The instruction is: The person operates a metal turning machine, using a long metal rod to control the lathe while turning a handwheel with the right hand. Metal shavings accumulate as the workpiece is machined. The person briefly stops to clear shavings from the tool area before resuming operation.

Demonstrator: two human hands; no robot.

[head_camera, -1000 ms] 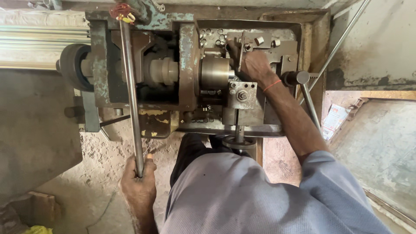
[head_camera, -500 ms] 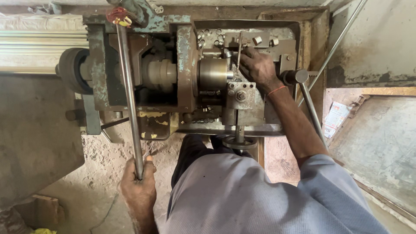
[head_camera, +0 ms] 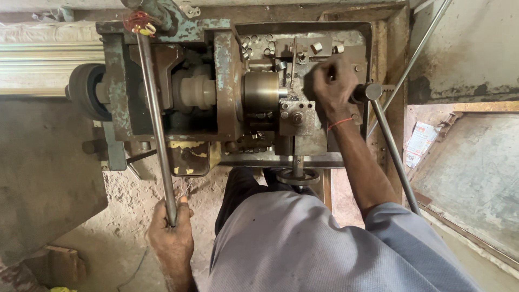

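Note:
A worn blue-green lathe (head_camera: pixel 224 48) stands in front of me, seen from above. My left hand (head_camera: pixel 170 230) grips the near end of a long steel lever rod (head_camera: pixel 154 113) that runs up to the machine's top left. My right hand (head_camera: pixel 331 84) rests closed on the tool slide beside a black knob (head_camera: pixel 372 91), just right of the round brass-coloured chuck (head_camera: pixel 259 92). A red thread circles that wrist. Small metal parts (head_camera: pixel 270 46) lie in the tray behind the chuck.
A stepped pulley (head_camera: pixel 197 92) and a dark wheel (head_camera: pixel 84 92) sit left of the chuck. A handwheel (head_camera: pixel 297 176) sticks out toward my legs. Two thin rods (head_camera: pixel 394 151) cross at the right. Dusty floor, a concrete slab (head_camera: pixel 476 173) and a paper scrap (head_camera: pixel 421 143) surround the machine.
My right hand has shifted rightward along the slide, away from the chuck toward the black knob. The left hand keeps its hold on the lever rod.

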